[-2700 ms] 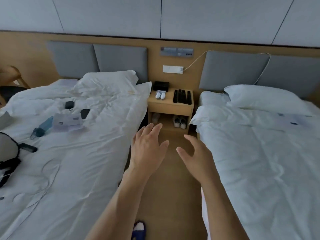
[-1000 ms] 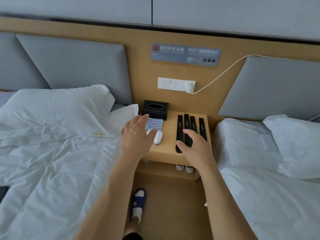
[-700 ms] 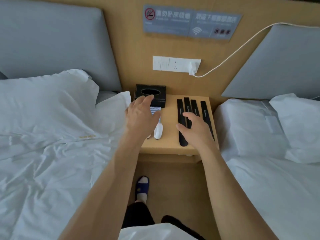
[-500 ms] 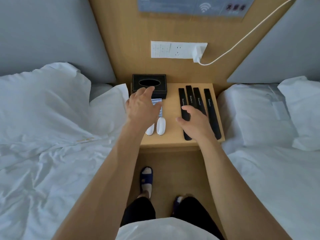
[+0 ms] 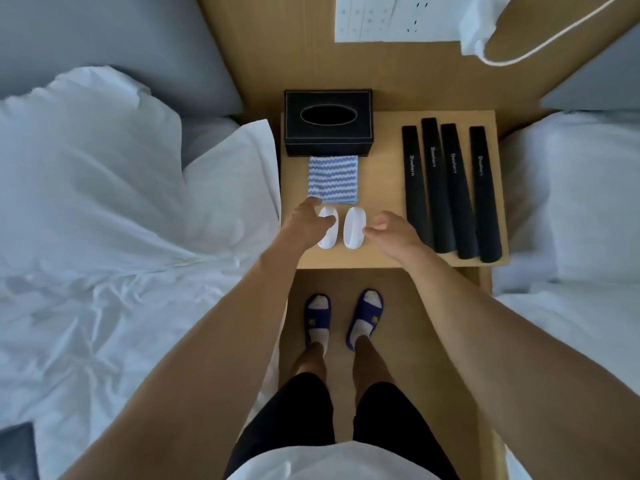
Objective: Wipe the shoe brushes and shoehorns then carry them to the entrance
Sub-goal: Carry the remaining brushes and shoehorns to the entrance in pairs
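Your left hand (image 5: 310,221) and right hand (image 5: 393,235), both released and grasping nothing, flank the two white shoe brushes (image 5: 341,227) at frame centre, with the striped cloth (image 5: 333,180) just above and four shoehorns (image 5: 450,188) right, likely laid out on the surface (image 5: 381,188) for wiping.

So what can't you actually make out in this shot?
- Head view: the left hand covers part of the left shoe brush, so its grip cannot be told.
- The right hand hides the lower end of the leftmost shoehorn.
- The top edge cuts off the wall socket panel and charger cable.
- The brushes' bristles face away, unseen.
- The tissue box opening is too dark to show tissues.
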{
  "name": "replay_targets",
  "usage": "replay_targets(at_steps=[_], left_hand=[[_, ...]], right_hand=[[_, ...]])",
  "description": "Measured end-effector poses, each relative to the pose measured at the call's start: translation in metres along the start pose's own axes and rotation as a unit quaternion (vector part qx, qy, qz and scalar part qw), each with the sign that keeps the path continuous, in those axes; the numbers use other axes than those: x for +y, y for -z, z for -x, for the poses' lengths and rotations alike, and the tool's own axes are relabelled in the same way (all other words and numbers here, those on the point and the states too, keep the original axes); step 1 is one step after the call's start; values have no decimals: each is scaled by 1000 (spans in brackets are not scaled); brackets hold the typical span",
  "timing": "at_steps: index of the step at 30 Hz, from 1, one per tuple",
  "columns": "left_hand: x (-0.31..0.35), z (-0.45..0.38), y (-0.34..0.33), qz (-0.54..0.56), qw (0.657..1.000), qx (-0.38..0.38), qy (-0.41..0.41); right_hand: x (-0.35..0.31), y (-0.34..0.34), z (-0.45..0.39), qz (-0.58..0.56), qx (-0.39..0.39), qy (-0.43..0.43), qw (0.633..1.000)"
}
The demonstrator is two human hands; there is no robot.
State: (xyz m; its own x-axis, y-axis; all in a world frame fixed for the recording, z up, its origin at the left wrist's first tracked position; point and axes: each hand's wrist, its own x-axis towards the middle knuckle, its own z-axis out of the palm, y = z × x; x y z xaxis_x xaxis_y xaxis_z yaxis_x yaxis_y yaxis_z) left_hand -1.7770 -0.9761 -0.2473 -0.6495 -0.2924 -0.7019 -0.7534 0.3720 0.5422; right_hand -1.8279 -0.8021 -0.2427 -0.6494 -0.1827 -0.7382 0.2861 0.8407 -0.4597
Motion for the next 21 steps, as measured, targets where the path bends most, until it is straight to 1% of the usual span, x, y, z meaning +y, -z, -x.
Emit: replay_targets(at_steps=[3,5,9,13,17,21], left_hand=[[-14,-18,-13,34,997,-28,60],[-19,-26,-22,62,994,-34,83],[-21,-42,-36,105,989,-20,102],[-19,-53,-43,141,984,-14,111],[-12,-55,-43,177,975,-19,131],[0,-47,-32,185,976,-17,114]], right_hand=[[9,-15,-24,-20,-20,-31,999],[15,-25,-37,-39,-18,-48,998],[21,-39,-59,-98,-7,-77,992],[17,-44,-74,-159,3,-66,985],[14,-43,-76,-267,-12,-97,959],[12,-27,-59,-365,25,-125,922]])
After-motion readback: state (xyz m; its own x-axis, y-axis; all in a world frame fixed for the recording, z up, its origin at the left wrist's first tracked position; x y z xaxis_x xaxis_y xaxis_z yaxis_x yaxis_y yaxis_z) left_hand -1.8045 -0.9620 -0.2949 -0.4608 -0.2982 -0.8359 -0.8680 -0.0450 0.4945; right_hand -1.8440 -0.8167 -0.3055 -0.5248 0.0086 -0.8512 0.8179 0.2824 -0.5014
